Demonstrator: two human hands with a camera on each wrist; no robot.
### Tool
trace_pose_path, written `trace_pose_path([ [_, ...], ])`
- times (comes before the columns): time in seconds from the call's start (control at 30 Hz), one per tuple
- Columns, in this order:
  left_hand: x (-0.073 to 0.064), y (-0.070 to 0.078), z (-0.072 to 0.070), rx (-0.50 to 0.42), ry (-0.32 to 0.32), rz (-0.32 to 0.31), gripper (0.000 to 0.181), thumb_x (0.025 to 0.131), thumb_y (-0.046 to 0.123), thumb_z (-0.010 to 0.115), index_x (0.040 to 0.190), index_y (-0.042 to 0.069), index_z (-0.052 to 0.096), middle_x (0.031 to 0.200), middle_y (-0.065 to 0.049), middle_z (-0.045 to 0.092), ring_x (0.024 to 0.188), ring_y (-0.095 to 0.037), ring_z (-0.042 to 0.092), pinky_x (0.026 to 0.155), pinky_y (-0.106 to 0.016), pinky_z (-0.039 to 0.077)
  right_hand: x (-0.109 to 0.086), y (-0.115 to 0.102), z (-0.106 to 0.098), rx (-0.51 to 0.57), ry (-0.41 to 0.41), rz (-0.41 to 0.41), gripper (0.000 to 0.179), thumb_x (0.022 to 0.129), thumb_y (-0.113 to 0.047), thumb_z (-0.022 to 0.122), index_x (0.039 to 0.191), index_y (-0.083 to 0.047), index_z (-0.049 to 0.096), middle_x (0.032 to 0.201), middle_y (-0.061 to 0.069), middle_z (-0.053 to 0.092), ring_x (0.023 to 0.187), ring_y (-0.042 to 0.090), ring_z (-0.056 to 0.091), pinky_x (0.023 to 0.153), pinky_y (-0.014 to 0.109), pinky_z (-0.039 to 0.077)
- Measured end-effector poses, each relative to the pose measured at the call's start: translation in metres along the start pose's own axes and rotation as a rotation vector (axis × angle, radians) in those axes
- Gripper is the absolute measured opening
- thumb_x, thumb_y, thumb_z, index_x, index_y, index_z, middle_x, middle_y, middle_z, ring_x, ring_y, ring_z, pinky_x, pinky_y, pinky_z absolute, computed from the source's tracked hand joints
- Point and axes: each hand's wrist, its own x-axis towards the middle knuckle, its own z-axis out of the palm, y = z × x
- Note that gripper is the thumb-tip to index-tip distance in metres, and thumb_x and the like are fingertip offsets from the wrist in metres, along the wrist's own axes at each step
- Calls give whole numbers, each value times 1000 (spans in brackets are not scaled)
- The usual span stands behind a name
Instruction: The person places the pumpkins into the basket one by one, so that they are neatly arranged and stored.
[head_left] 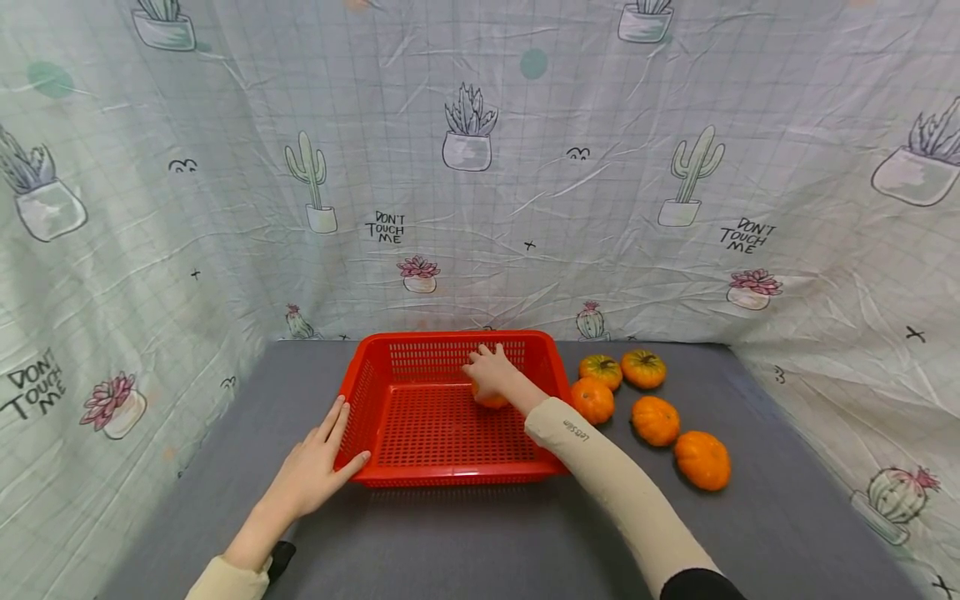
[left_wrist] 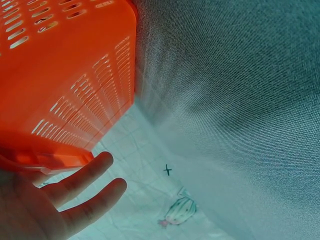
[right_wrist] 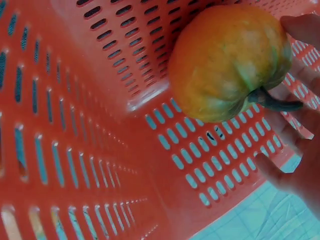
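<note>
A red plastic basket (head_left: 457, 472) with slotted walls and floor stands on the grey table. Inside it, towards the right, is a small orange pumpkin (right_wrist: 227, 60) with a dark curved stem, partly hidden by my right hand (head_left: 495, 372) in the head view. The right hand's fingers are spread beside the stem, with one fingertip at the pumpkin's skin. My left hand (head_left: 315, 467) rests at the basket's left side, fingers extended along the rim and thumb near the front left corner. In the left wrist view its fingers (left_wrist: 90, 207) stick out straight past the basket's edge.
To the right of the basket lie several more pumpkins: an orange one (head_left: 592, 401) close to the wall, two greenish-orange ones behind it, and an orange pumpkin (head_left: 702, 460) nearest the front. A printed cloth (head_left: 465, 217) hangs around the table's back and sides.
</note>
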Motion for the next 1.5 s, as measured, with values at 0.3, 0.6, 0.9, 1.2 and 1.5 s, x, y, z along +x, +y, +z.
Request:
trace_pose_path([
  [0.3, 1, -1, 1, 7, 3, 2, 82, 85, 57, 44, 142, 2, 20, 149, -14, 16, 113, -45, 45, 83, -59, 39, -3, 9, 1, 0, -67, 63, 47, 77, -31, 63, 122, -23, 55, 132, 4, 46, 125, 26, 35, 101, 52, 25],
  [0.6, 2, -1, 4, 16, 10, -2, 82, 85, 57, 43, 141, 2, 21, 149, -13, 17, 115, -40, 43, 82, -58, 39, -7, 18, -10, 62, -49, 42, 49, 77, -32, 65, 124, -20, 54, 130, 7, 47, 122, 28, 36, 100, 54, 25],
  [0.9, 2, 1, 4, 11, 0, -17, 82, 84, 57, 44, 142, 4, 20, 150, -13, 16, 116, -42, 42, 86, -60, 36, -31, 30, -56, 158, 102, -48, 36, 79, -35, 64, 111, -20, 57, 116, 4, 52, 112, 26, 40, 91, 48, 30],
  [1.2, 5, 2, 4, 12, 11, -7, 81, 85, 56, 44, 142, 3, 21, 149, -12, 16, 115, -40, 42, 83, -58, 38, -85, 48, -78, 174, 256, -112, 30, 82, -35, 62, 108, -22, 56, 111, 2, 54, 106, 23, 44, 86, 44, 31],
  [1.5, 7, 1, 5, 9, 21, -3, 80, 85, 54, 46, 141, 2, 21, 149, -13, 17, 114, -41, 43, 82, -58, 38, -150, 66, -63, 165, 450, -187, 27, 80, -28, 65, 104, -17, 59, 99, 1, 56, 93, 20, 47, 78, 40, 35],
])
